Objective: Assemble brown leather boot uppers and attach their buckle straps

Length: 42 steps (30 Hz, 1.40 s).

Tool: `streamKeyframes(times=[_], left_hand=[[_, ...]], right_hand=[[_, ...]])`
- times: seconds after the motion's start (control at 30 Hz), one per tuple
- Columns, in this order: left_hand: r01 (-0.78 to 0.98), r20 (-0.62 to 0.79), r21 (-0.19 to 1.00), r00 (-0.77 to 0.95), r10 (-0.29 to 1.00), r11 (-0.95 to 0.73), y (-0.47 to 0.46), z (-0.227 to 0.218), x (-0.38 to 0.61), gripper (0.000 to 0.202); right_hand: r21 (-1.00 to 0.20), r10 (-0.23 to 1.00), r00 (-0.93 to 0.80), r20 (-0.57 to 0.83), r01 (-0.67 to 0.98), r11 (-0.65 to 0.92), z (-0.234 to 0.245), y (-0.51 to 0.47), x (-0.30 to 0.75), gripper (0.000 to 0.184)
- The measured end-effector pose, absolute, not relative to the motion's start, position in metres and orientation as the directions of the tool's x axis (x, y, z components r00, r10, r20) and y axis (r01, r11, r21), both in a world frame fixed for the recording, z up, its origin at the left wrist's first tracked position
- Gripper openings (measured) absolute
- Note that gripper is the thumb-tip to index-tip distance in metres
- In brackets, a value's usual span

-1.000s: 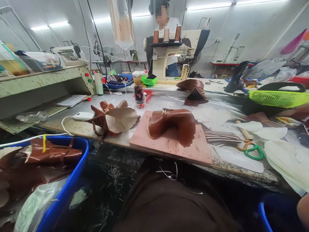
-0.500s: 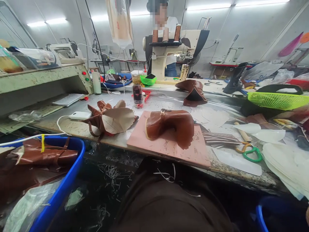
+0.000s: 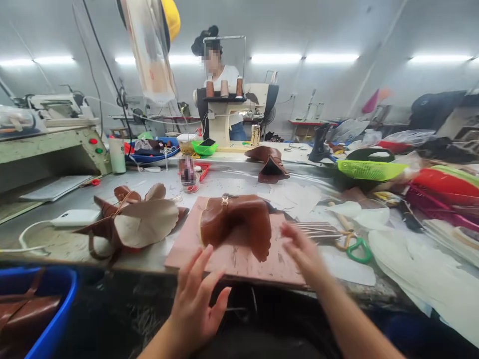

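A brown leather boot upper (image 3: pixel 245 214) with a small metal buckle and a scalloped edge lies on its side on a pink board (image 3: pixel 224 267). Just in front of it, my left hand (image 3: pixel 198 294) is open with fingers spread, its tips near the upper's pale-edged end. My right hand (image 3: pixel 303 249), somewhat blurred, hangs to the right of the upper with fingers apart and nothing visible in them. Left of the board rests a pile of brown leather upper pieces (image 3: pixel 138 219) showing a pale lining. Another brown upper (image 3: pixel 267 162) stands farther back.
Green-handled scissors (image 3: pixel 359 249), leather strips (image 3: pixel 314 232) and white sheets (image 3: pixel 407 264) lie to the right. A blue bin (image 3: pixel 71 294) holds brown leather at lower left. Behind stands a sewing machine (image 3: pixel 219 119) with thread spools, and a person (image 3: pixel 228 75) beyond it.
Both hands have come into view from below and reached toward the boot upper, which stays on the board. The view has turned to the right and tilted up slightly.
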State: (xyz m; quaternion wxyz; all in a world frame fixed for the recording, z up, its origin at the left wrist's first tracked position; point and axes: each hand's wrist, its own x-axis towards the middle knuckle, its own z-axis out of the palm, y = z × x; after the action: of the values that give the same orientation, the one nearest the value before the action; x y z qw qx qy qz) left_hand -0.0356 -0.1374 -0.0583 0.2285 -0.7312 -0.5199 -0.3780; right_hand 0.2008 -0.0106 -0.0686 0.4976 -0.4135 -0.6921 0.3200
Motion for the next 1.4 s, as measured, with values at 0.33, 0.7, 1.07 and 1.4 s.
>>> streamKeyframes(times=[0.33, 0.7, 1.07, 1.4], left_hand=[[0.893, 0.270, 0.154, 0.373, 0.888, -0.422, 0.030, -0.008, -0.058, 0.083], [0.669, 0.441, -0.382, 0.738, 0.510, -0.638, 0.042, 0.043, -0.033, 0.021], [0.840, 0.738, -0.131, 0.437, 0.514, -0.526, -0.054, -0.106, -0.028, 0.026], [0.873, 0.241, 0.111, 0.439, 0.866, -0.474, -0.068, -0.146, 0.020, 0.069]], right_hand=[[-0.503, 0.578, -0.394, 0.714, 0.285, 0.816, -0.088, -0.002, 0.170, 0.047], [0.115, 0.186, -0.477, 0.859, 0.534, 0.838, -0.064, 0.007, 0.196, 0.053], [-0.486, 0.633, -0.546, 0.548, 0.408, 0.773, -0.136, -0.015, 0.154, 0.032], [-0.764, 0.822, -0.485, 0.298, 0.395, 0.510, -0.094, -0.009, 0.157, 0.074]])
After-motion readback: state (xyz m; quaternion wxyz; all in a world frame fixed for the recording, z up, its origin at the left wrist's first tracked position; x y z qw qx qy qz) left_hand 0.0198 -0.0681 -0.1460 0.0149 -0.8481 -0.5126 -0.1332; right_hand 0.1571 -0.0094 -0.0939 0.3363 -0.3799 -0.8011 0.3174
